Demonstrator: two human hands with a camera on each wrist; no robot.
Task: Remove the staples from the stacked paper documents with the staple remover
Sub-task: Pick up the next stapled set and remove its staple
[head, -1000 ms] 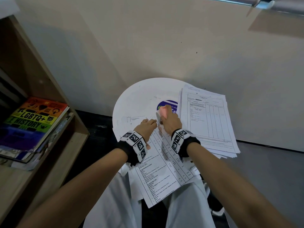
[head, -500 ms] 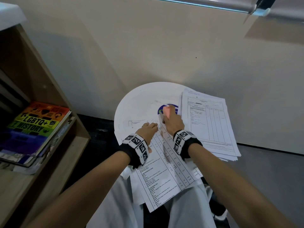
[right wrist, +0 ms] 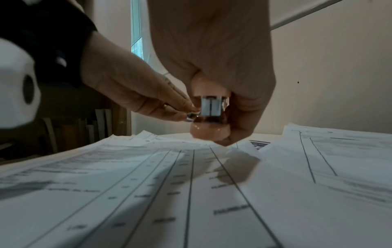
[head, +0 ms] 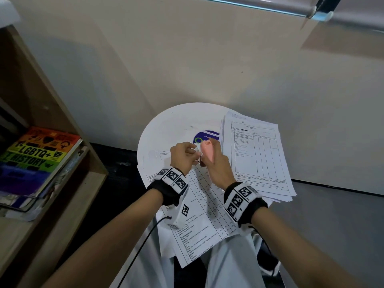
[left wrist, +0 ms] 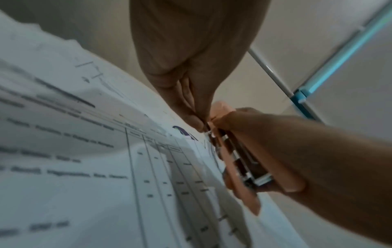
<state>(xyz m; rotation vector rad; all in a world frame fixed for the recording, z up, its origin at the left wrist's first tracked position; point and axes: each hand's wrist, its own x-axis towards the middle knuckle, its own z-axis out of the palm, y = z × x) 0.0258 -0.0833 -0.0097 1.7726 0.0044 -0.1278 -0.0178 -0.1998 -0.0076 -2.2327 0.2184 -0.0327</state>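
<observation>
My right hand (head: 215,165) grips a pink staple remover (head: 207,151) and holds it just above the papers, metal jaws toward my left hand. My left hand (head: 187,153) pinches a small bent metal staple (right wrist: 190,117) right at those jaws. The wrist views show the same remover (left wrist: 239,167) (right wrist: 210,132) clear of the sheet. Under both hands a printed table document (head: 203,204) lies slanted, partly over my lap. A thicker stack of papers (head: 255,154) lies to its right.
The papers rest on a small round white table (head: 170,125) against a beige wall. A wooden shelf (head: 62,183) with a rainbow-coloured book (head: 37,156) stands at the left. Grey floor (head: 332,225) lies to the right.
Both hands have risen off the document. The remover has lifted from the paper's top corner, and my left hand has gone from pressing the sheet to pinching at the remover's jaws.
</observation>
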